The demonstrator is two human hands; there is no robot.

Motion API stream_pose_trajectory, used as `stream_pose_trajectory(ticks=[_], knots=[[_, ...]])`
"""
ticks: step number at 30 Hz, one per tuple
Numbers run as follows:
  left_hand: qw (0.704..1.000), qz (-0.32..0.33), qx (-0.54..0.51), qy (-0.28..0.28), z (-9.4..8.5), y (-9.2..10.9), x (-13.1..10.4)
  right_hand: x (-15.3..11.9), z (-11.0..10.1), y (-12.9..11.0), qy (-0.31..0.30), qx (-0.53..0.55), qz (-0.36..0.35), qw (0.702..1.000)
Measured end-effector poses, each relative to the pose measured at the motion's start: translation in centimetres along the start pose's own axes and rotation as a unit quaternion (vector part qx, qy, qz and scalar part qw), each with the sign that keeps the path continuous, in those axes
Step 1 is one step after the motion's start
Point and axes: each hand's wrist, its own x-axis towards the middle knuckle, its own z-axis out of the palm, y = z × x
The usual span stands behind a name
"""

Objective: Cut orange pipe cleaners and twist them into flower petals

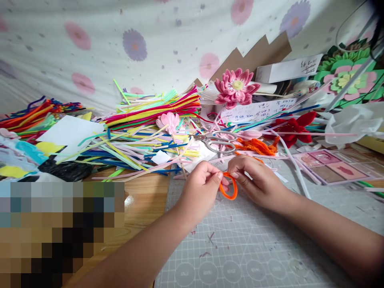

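An orange pipe cleaner [230,197], bent into a loop, is held between my two hands above the grey cutting mat [207,228]. My left hand [201,188] pinches it at the loop's left side with thumb and fingers. On the other side my right hand [256,180] pinches it near the top of the loop. The ends are hidden behind my fingers. Just beyond my hands lie scissors [220,148] with silver handles. A bundle of orange pipe cleaner pieces [259,146] rests right of the scissors.
Piles of coloured pipe cleaners [156,108] fill the back and left. A pink flower [237,86] stands behind the scissors. At right are a red flower [295,128], a makeup palette [333,166] and white crumpled plastic [354,122]. The lower left is pixelated.
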Motion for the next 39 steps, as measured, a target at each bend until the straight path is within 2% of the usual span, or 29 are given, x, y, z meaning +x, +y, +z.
stream_pose_trajectory(ticks=[5, 8, 14, 18, 24, 28, 31, 35, 39], knots=[[0.996, 0.042, 0.064, 0.054, 0.9, -0.4, 0.1, 0.0, 0.1, 0.0, 0.038, -0.029, 0.010, 0.999], [0.989, 0.070, 0.101, 0.083, 1.0, -0.6, 0.1, 0.0, 0.2, -0.1, 0.032, -0.065, -0.019, 0.997], [0.986, 0.088, 0.095, 0.108, 0.4, -0.7, 0.4, 0.1, 0.5, -0.4, 0.014, -0.111, -0.048, 0.993], [0.986, 0.104, 0.085, 0.096, 0.1, -0.7, 0.6, 0.1, 0.2, -0.5, 0.003, -0.064, -0.043, 0.997], [0.985, 0.130, 0.088, 0.064, 0.1, -0.6, 0.0, 0.1, -0.7, -0.7, -0.005, 0.064, 0.050, 0.997], [0.979, 0.159, 0.123, 0.035, 0.0, -0.4, -0.5, -0.1, -0.7, -0.5, 0.013, 0.191, 0.106, 0.976], [0.964, 0.190, 0.184, 0.022, -0.1, -0.1, -1.0, -0.3, -0.5, -0.4, 0.000, 0.266, 0.131, 0.955], [0.950, 0.204, 0.237, 0.015, -0.2, 0.0, -1.2, -0.5, -0.6, 0.0, -0.047, 0.245, 0.107, 0.962], [0.940, 0.217, 0.263, -0.003, 0.0, -0.2, -1.1, -0.8, -1.0, 0.4, -0.059, 0.153, 0.073, 0.984]])
